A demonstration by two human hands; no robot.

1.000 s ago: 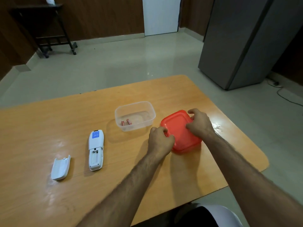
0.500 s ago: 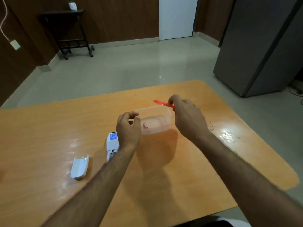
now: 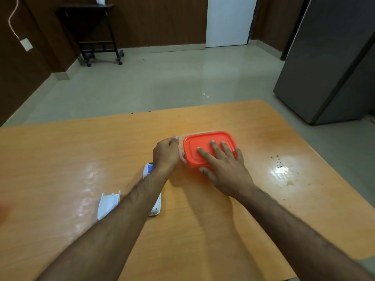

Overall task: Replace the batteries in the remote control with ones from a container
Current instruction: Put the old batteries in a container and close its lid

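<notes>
While the right hand point(image 3: 221, 165) is pressing flat, fingers spread, on the red lid point(image 3: 205, 142), the curled left hand point(image 3: 165, 153) is steadying the container point(image 3: 181, 153), nearer the remote point(image 3: 149, 169).

I see bare table point(image 3: 60, 159) to the far left and open wood nearest me, between the forearms. The box point(image 3: 181, 151), under its red lid point(image 3: 209, 138), blocks the middle, with my right hand point(image 3: 221, 167) flat on the lid and my left hand point(image 3: 165, 153) against its left side. My left forearm crosses over the remote point(image 3: 156, 207); the cover point(image 3: 108, 203) lies just beside it, perhaps touching. Right of the box the wood is free.
</notes>
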